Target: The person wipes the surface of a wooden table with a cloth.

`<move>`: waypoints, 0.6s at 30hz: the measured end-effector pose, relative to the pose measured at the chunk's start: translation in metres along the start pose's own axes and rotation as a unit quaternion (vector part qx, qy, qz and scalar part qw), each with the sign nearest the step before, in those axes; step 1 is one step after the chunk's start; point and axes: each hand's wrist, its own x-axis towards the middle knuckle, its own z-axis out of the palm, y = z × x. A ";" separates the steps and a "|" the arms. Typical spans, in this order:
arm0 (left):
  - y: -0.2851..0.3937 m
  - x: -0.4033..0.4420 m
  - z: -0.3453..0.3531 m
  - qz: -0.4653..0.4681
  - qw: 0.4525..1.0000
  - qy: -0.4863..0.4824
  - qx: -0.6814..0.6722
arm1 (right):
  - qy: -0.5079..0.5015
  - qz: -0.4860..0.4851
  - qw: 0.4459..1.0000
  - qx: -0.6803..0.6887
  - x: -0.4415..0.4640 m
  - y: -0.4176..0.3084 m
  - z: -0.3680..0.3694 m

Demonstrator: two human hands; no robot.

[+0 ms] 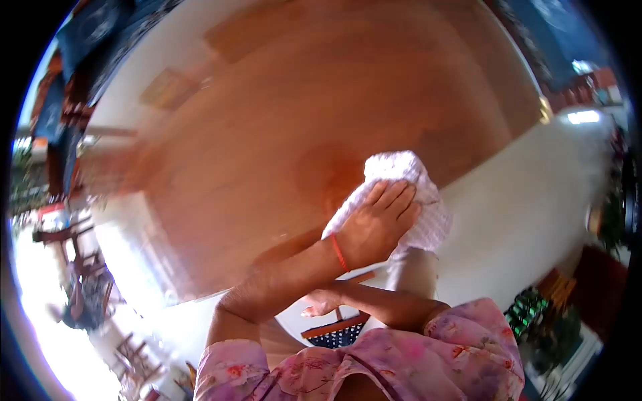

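A white-pink textured cloth lies bunched at the right front edge of a brown wooden tabletop. My left hand, with a red band at the wrist, reaches across to the right and holds the cloth from above, its fingers bent over the fabric. The palm and the underside of the cloth are hidden. Below my left forearm, my right hand points to the left near the table's front edge, its fingers loosely apart with nothing seen in them.
Dark blue cushioned seats stand beyond the table at the upper left, and another blue seat at the upper right. Wooden chairs are at the lower left. Below my right hand is a dark dotted item. Pale floor shows on the right.
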 end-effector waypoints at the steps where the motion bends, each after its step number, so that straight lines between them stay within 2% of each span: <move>1: 0.000 -0.023 -0.024 -0.043 0.999 -0.019 -0.021 | -0.015 0.013 0.999 0.031 0.008 -0.011 -0.006; 2: -0.010 -0.052 -0.032 -0.075 0.996 0.016 -0.035 | -0.033 0.012 0.999 0.005 0.016 0.000 0.015; 3: -0.009 -0.079 -0.044 -0.146 0.988 0.030 -0.039 | -0.049 0.017 0.998 -0.023 0.020 0.009 0.035; 5: -0.011 -0.144 -0.059 -0.235 0.967 0.094 0.020 | -0.169 0.112 0.972 0.114 0.024 0.001 0.027; 6: -0.008 -0.175 -0.075 -0.284 0.952 0.106 0.041 | -0.204 0.090 0.972 0.081 0.032 0.000 0.023; 7: -0.008 -0.215 -0.080 -0.299 0.944 0.126 0.066 | -0.233 0.104 0.961 0.105 0.036 0.010 0.035; 9: 0.003 -0.281 -0.099 -0.383 0.914 0.101 0.088 | -0.193 0.156 0.954 0.165 0.031 0.040 0.073; 11: 0.002 -0.310 -0.108 -0.365 0.921 0.100 0.089 | -0.142 0.249 0.942 0.173 0.017 0.041 0.074; 12: -0.002 -0.311 -0.111 -0.361 0.926 0.069 0.091 | -0.082 0.265 0.949 0.152 0.003 0.038 0.077; 14: -0.010 -0.300 -0.111 -0.353 0.931 0.021 0.093 | -0.032 0.304 0.943 0.135 -0.030 0.024 0.086; 15: -0.018 -0.290 -0.109 -0.349 0.933 0.003 0.087 | -0.011 0.320 0.939 0.122 -0.044 0.018 0.084; 16: -0.024 -0.270 -0.110 -0.330 0.941 -0.012 0.078 | -0.020 0.357 0.923 0.141 -0.055 -0.020 0.040; 17: -0.031 -0.246 -0.109 -0.309 0.948 -0.025 0.070 | 0.008 0.367 0.919 0.147 -0.077 -0.012 0.067; 18: -0.036 -0.220 -0.106 -0.290 0.954 -0.039 0.057 | 0.003 0.385 0.907 0.169 -0.095 -0.018 0.065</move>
